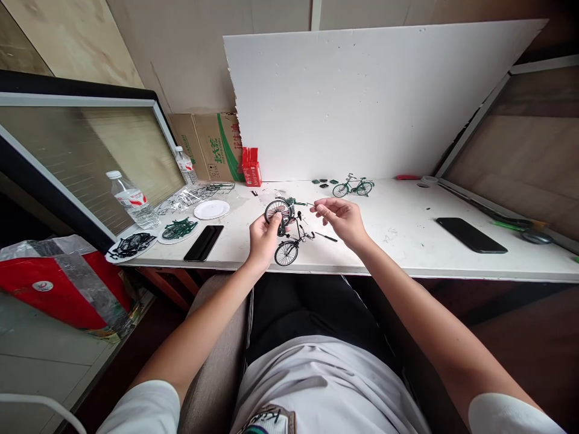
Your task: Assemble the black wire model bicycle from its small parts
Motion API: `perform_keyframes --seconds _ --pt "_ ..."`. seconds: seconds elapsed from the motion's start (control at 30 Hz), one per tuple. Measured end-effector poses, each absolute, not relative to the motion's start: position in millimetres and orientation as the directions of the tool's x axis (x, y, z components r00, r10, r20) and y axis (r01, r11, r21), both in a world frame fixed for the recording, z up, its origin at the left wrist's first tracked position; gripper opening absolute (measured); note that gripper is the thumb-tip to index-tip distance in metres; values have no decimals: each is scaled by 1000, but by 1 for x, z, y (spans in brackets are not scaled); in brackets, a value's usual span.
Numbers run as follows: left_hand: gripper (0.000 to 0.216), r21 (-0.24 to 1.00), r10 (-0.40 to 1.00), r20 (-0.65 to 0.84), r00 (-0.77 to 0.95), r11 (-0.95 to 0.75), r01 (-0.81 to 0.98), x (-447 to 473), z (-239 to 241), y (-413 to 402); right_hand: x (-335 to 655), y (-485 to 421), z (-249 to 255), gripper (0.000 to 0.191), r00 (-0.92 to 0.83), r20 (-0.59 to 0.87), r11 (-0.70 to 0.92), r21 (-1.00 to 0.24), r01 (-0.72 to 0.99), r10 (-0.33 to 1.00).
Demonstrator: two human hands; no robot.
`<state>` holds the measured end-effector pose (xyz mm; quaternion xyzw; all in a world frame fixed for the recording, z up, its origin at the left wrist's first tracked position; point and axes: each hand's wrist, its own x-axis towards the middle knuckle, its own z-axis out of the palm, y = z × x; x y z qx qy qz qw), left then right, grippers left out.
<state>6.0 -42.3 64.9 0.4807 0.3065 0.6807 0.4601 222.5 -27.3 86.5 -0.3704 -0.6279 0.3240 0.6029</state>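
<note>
One half-built model bike (277, 210) hovers over the tabletop's (407, 241) front edge, upper wheel gripped in the left hand's (263, 236) fingers. The right hand (344, 218) has its fingertips (316, 209) pinched narrow just beside the bike's green end; can't tell if they're holding anything. A finished green bike (353, 186) stands near the back edge.

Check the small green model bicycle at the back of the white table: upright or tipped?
Upright: the small green model bicycle stands with both wheels on the white table, nothing touching it.
</note>
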Motion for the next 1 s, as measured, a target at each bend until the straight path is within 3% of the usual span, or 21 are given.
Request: perform_keyframes --seconds 0.33,0.67,1.0 --pt "48 790 795 602 -75 -607 -86 9 65 -61 196 -78 116 39 -27 576 575 -810 119 817" --pt "44 797 797 600 -65 -603 -43 8 66 -66 189 -88 116 33 -198 630 660 -699 276 750" --pt "40 776 774 630 -71 -631 12 7 67 -67 189 -90 115 30 -208 645 677 -683 275 735"
